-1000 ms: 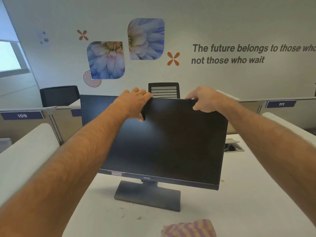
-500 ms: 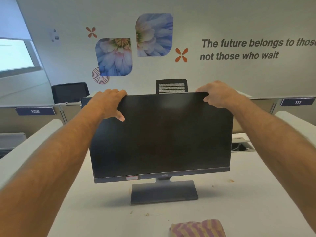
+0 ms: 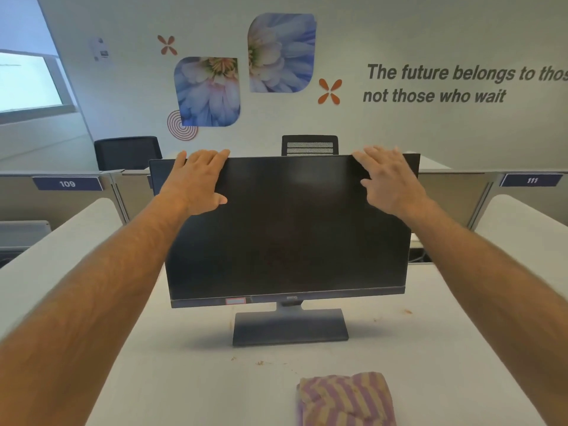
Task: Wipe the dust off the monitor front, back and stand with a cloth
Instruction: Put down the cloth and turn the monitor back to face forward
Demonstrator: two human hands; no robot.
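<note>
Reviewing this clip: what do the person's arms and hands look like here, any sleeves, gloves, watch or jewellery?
Both forearms are bare up to the frame edge, with visible hair; no sleeves show. The left hand and the right hand are bare too: no gloves, and no ring, watch or wristband can be seen on the sides facing the camera. No marks stand out, though the nearer forearms are blurred.
</note>
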